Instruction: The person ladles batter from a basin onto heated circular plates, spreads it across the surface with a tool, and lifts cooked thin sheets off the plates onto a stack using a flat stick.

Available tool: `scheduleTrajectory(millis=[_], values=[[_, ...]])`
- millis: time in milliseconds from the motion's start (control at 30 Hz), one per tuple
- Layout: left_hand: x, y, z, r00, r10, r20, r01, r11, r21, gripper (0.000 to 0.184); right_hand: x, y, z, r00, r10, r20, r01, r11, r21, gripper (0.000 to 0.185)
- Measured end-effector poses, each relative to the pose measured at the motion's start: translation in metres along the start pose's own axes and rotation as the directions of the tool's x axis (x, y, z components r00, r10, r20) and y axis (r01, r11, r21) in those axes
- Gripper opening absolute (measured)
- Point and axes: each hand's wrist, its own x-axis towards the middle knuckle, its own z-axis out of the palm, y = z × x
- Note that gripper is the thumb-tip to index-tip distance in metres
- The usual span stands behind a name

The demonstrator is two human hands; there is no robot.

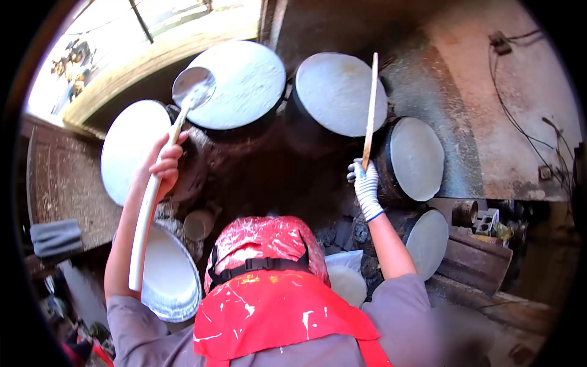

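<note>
My left hand (164, 162), bare, is wrapped around the long pale handle of a ladle (194, 88). The ladle's round metal bowl has white residue in it and overlaps the left edge of a large round top (247, 82) coated in white. In my right hand (367, 186), wearing a striped glove, is a long thin wooden stick (371, 110). It points away from me, crossing the right edge of another white-coated round top (336, 92). More such tops stand at the left (134, 147) and right (417, 159).
A wide basin (168, 275) of white liquid stands at lower left. A folded grey cloth (56, 237) lies on the wooden surface. At lower right is another round white top (428, 244). Cables (510, 116) run along the right wall. A red cap (269, 251) fills the lower middle.
</note>
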Motion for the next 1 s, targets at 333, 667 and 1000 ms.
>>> scheduleTrajectory(millis=[333, 667, 1000], values=[[0.026, -0.013, 0.025, 0.991, 0.047, -0.121, -0.029, 0.988, 0.149, 0.034, 0.108, -0.043, -0.037, 0.941, -0.327, -0.088, 0.285, 0.905, -0.315, 0.021], [0.097, -0.033, 0.069, 0.974, 0.065, -0.219, -0.037, 0.991, 0.129, 0.039, 0.274, -0.100, -0.047, 0.901, -0.431, 0.049, 0.289, 0.511, -0.809, 0.045], [0.156, -0.063, 0.065, 0.973, 0.081, -0.215, -0.074, 0.997, 0.039, 0.043, 0.416, -0.110, 0.001, 0.949, -0.181, 0.258, 0.307, 0.350, -0.885, 0.046]])
